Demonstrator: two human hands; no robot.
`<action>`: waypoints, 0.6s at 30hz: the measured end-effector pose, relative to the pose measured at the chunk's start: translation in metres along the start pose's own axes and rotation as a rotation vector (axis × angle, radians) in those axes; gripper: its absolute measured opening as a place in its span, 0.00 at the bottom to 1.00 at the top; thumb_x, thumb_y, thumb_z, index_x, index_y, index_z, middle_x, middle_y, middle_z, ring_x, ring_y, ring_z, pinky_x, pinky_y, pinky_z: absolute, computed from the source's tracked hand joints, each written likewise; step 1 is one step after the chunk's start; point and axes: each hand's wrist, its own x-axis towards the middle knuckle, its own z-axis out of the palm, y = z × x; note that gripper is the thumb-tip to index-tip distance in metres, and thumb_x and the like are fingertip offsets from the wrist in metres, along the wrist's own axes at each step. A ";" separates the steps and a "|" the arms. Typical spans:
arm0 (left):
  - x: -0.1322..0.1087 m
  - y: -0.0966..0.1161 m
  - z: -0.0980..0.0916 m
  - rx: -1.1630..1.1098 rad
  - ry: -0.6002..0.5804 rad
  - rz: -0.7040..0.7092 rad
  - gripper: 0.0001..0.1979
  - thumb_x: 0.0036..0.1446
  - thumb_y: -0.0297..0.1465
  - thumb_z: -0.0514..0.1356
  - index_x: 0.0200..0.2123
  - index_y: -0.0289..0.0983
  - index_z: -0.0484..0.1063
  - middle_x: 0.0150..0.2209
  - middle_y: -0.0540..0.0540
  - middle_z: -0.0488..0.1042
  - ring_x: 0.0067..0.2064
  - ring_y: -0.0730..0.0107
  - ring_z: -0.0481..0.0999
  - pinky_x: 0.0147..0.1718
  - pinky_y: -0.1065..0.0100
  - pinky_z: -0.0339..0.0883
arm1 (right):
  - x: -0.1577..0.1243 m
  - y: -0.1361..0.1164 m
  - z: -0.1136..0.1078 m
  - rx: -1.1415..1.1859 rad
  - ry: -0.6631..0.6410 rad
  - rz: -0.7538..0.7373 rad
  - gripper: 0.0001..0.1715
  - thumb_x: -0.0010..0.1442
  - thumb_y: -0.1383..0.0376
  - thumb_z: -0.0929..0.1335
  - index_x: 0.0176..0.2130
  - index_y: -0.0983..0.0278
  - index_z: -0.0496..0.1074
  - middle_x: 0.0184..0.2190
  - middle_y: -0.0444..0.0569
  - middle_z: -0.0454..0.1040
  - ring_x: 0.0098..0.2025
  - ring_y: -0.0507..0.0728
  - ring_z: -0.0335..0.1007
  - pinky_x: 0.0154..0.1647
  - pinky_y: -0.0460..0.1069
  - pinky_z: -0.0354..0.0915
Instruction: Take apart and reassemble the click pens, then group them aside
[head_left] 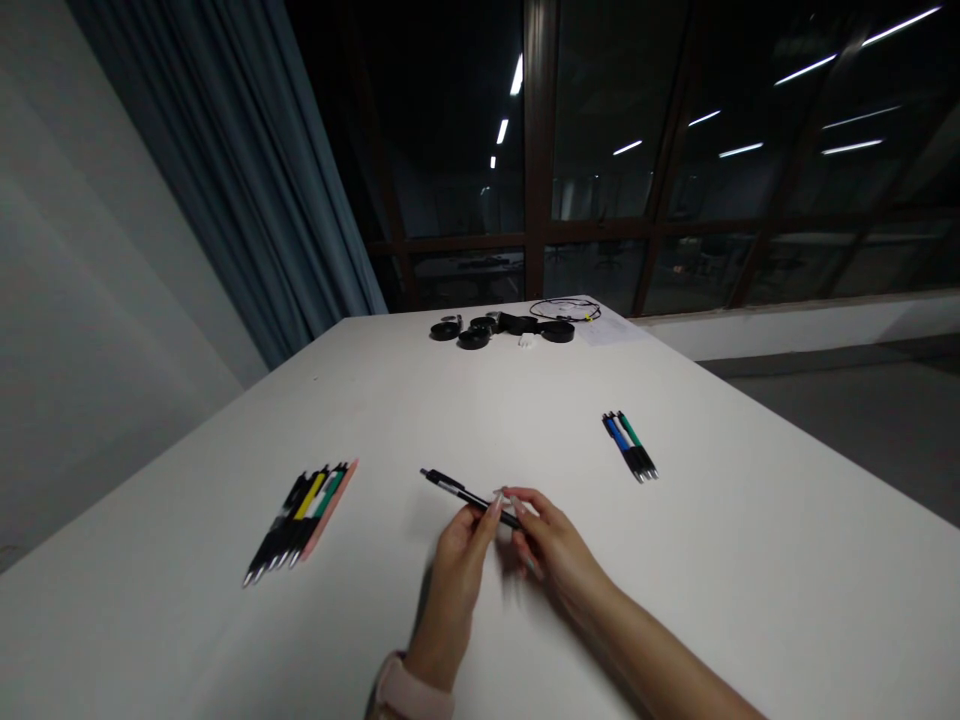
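Note:
A black pen (450, 484) is held above the white table, tilted with its clicker end up to the left. My left hand (466, 545) pinches the barrel near its middle, thumb on top. My right hand (546, 535) has closed its fingers around the lower end, so the tip is hidden. On the left lies a row of several pens (304, 520) with black, yellow, white and green barrels, and a pink stick (330, 512) along its right side. To the right rests a smaller group of pens (630, 446) in blue, white and green.
Black round rolls (473, 339) and a small white object (527, 341) sit at the table's far end. Behind them are a coiled black cable (566, 309) and a sheet of paper (615, 330). A blue curtain (247, 170) and dark windows stand beyond.

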 end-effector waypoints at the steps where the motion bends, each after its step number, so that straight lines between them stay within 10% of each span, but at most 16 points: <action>1: 0.000 0.000 0.000 -0.008 -0.013 -0.007 0.24 0.43 0.51 0.68 0.31 0.36 0.77 0.22 0.49 0.74 0.27 0.66 0.71 0.29 0.67 0.65 | -0.001 -0.001 0.000 0.006 0.002 -0.017 0.38 0.46 0.41 0.73 0.46 0.65 0.67 0.13 0.32 0.62 0.12 0.46 0.49 0.15 0.43 0.53; 18: -0.007 0.018 -0.005 0.033 0.229 0.014 0.28 0.43 0.54 0.67 0.37 0.36 0.78 0.28 0.50 0.72 0.30 0.71 0.65 0.31 0.70 0.58 | -0.001 -0.015 -0.010 -0.174 0.102 -0.099 0.33 0.46 0.40 0.72 0.35 0.66 0.78 0.14 0.36 0.59 0.16 0.47 0.52 0.18 0.44 0.51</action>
